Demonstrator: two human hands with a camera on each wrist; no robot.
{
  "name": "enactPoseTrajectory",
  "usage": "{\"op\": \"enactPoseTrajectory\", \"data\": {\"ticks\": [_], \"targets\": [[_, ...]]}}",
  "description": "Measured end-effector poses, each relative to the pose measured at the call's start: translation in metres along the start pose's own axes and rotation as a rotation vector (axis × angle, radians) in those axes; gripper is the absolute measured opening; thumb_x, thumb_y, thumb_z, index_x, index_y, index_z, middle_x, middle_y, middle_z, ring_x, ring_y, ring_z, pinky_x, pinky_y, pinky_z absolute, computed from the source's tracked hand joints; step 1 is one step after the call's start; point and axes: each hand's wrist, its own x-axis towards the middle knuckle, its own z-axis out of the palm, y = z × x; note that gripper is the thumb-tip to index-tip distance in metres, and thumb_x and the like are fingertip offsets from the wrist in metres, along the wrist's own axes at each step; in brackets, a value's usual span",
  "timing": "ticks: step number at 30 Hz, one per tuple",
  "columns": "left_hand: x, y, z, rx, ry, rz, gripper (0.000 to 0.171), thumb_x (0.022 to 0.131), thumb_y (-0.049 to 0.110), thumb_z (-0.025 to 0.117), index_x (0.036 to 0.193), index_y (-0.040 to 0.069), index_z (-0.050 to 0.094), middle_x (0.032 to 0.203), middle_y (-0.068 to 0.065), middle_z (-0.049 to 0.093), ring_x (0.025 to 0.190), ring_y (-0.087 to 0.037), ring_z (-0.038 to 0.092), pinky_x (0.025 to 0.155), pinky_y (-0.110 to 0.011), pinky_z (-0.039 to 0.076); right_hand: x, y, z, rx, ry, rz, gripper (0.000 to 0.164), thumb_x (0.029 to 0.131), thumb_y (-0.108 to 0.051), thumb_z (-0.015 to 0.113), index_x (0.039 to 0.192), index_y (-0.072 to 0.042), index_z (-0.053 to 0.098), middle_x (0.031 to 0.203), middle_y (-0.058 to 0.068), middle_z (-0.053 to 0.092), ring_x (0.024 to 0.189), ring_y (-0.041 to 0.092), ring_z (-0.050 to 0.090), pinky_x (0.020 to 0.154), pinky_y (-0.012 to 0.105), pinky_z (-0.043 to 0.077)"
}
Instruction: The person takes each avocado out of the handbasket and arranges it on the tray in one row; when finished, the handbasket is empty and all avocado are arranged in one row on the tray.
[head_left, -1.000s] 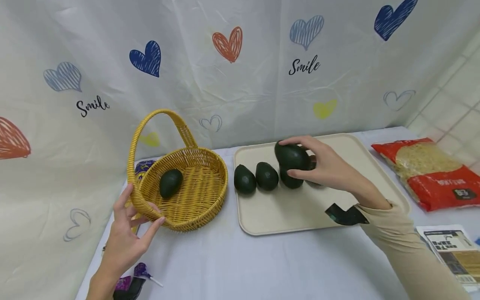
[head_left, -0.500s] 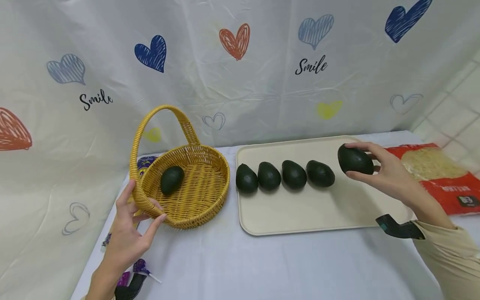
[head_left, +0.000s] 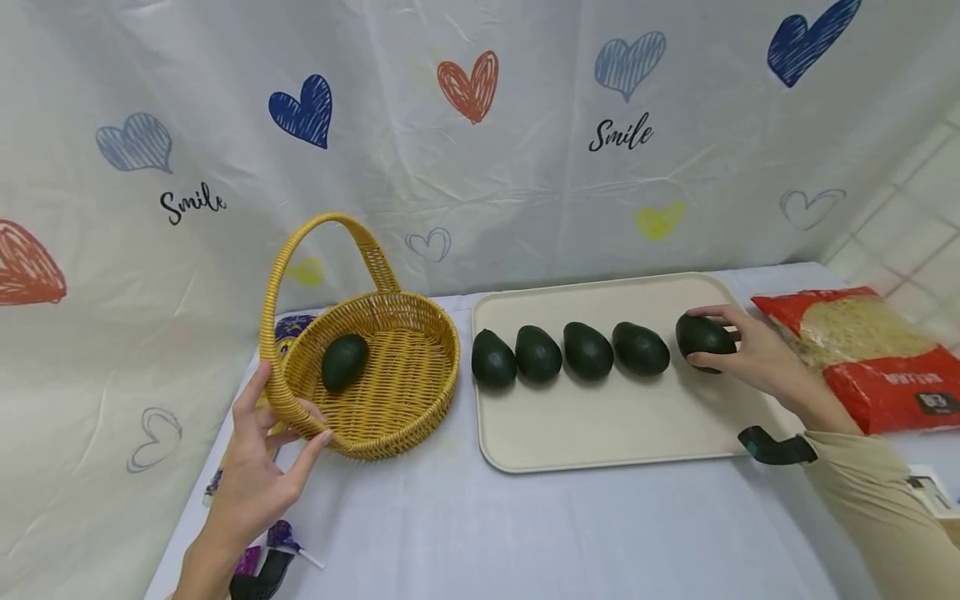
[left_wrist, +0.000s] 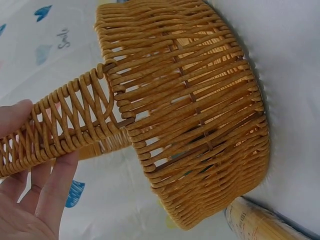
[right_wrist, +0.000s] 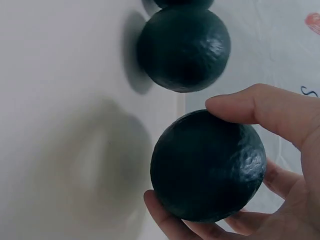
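My left hand grips the near base of the handle of a yellow wicker basket. In the left wrist view, thumb and fingers lie on either side of the woven handle. One dark green avocado lies inside the basket, toward its left. At the right, my right hand holds another avocado between thumb and fingers, close over the cream tray. A row of several avocados runs along the tray to its left. The right wrist view shows the nearest row avocado beside the held one.
A red bag of pale dry food lies right of the tray. Behind and left of the basket is a purple and yellow package. A purple lollipop lies by my left wrist. A heart-printed curtain hangs behind.
My right hand has carried its avocado rightward past the row, then lowered it toward the tray's right part. The left hand keeps its grip on the handle.
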Motion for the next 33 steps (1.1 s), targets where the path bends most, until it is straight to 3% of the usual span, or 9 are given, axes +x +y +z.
{"op": "enactPoseTrajectory", "data": {"ticks": [3, 7, 10, 14, 19, 22, 27, 29, 33], "targets": [[0.001, 0.002, 0.000, -0.008, -0.004, -0.006, 0.094, 0.100, 0.038, 0.069, 0.160, -0.005, 0.012, 0.100, -0.008, 0.068, 0.103, 0.006, 0.061, 0.085, -0.010, 0.054, 0.003, 0.002, 0.004, 0.004, -0.010, -0.019, 0.067, 0.091, -0.016, 0.082, 0.147, -0.002, 0.048, 0.143, 0.033, 0.048, 0.122, 0.055, 0.046, 0.087, 0.056, 0.043], [0.001, 0.003, 0.000, -0.015, -0.009, -0.006, 0.094, 0.098, 0.027, 0.075, 0.160, -0.005, 0.012, 0.100, -0.007, 0.068, 0.102, 0.005, 0.062, 0.085, -0.010, 0.054, 0.006, 0.005, 0.008, -0.014, -0.013, -0.048, 0.065, 0.090, -0.013, 0.082, 0.144, 0.000, 0.050, 0.140, 0.034, 0.050, 0.118, 0.055, 0.050, 0.087, 0.055, 0.044], [0.000, 0.002, 0.000, -0.006, -0.002, -0.003, 0.093, 0.099, 0.032, 0.073, 0.160, -0.005, 0.012, 0.099, -0.008, 0.068, 0.102, 0.006, 0.061, 0.085, -0.009, 0.054, 0.007, 0.005, 0.009, -0.035, -0.019, -0.046, 0.064, 0.090, -0.013, 0.082, 0.144, 0.000, 0.051, 0.139, 0.035, 0.051, 0.117, 0.056, 0.052, 0.087, 0.054, 0.045], [0.000, 0.000, 0.000, 0.001, 0.004, 0.002, 0.093, 0.100, 0.041, 0.067, 0.159, -0.006, 0.013, 0.099, -0.010, 0.069, 0.104, 0.008, 0.061, 0.085, -0.009, 0.054, 0.006, 0.001, 0.005, -0.023, -0.079, 0.001, 0.064, 0.096, -0.019, 0.078, 0.148, 0.000, 0.047, 0.144, 0.035, 0.046, 0.123, 0.057, 0.048, 0.091, 0.060, 0.045], [0.000, 0.001, -0.002, 0.008, -0.003, -0.006, 0.094, 0.098, 0.028, 0.075, 0.160, -0.005, 0.013, 0.100, -0.010, 0.069, 0.105, 0.008, 0.061, 0.085, -0.009, 0.054, 0.005, -0.001, -0.003, -0.032, -0.139, 0.084, 0.067, 0.103, -0.033, 0.068, 0.154, 0.000, 0.040, 0.151, 0.037, 0.038, 0.129, 0.058, 0.043, 0.096, 0.069, 0.044], [0.000, 0.001, -0.002, 0.004, -0.003, -0.005, 0.094, 0.098, 0.028, 0.075, 0.160, -0.005, 0.012, 0.099, -0.009, 0.069, 0.104, 0.008, 0.061, 0.085, -0.010, 0.054, 0.005, -0.001, -0.004, -0.044, -0.137, 0.096, 0.067, 0.105, -0.035, 0.066, 0.155, 0.001, 0.040, 0.151, 0.037, 0.039, 0.128, 0.057, 0.046, 0.094, 0.063, 0.048], [0.000, 0.001, -0.001, 0.001, -0.002, 0.000, 0.096, 0.095, 0.019, 0.079, 0.160, -0.006, 0.013, 0.099, -0.009, 0.069, 0.104, 0.007, 0.061, 0.085, -0.010, 0.054, 0.005, -0.001, -0.002, -0.023, -0.135, 0.096, 0.068, 0.105, -0.037, 0.066, 0.155, 0.000, 0.040, 0.151, 0.034, 0.041, 0.127, 0.053, 0.049, 0.088, 0.042, 0.049], [0.001, 0.001, -0.001, 0.000, -0.002, 0.000, 0.096, 0.095, 0.017, 0.080, 0.160, -0.006, 0.013, 0.099, -0.009, 0.069, 0.104, 0.007, 0.061, 0.085, -0.010, 0.054, 0.005, -0.002, -0.002, -0.013, -0.138, 0.098, 0.069, 0.104, -0.038, 0.066, 0.156, 0.000, 0.039, 0.151, 0.034, 0.040, 0.127, 0.052, 0.049, 0.087, 0.040, 0.048], [0.001, 0.001, -0.001, 0.000, -0.002, -0.003, 0.093, 0.099, 0.035, 0.071, 0.160, -0.006, 0.013, 0.100, -0.008, 0.068, 0.104, 0.007, 0.062, 0.085, -0.010, 0.054, 0.004, -0.004, -0.001, 0.003, -0.146, 0.097, 0.070, 0.104, -0.039, 0.065, 0.156, 0.000, 0.038, 0.151, 0.036, 0.039, 0.127, 0.053, 0.048, 0.089, 0.044, 0.048]]}}
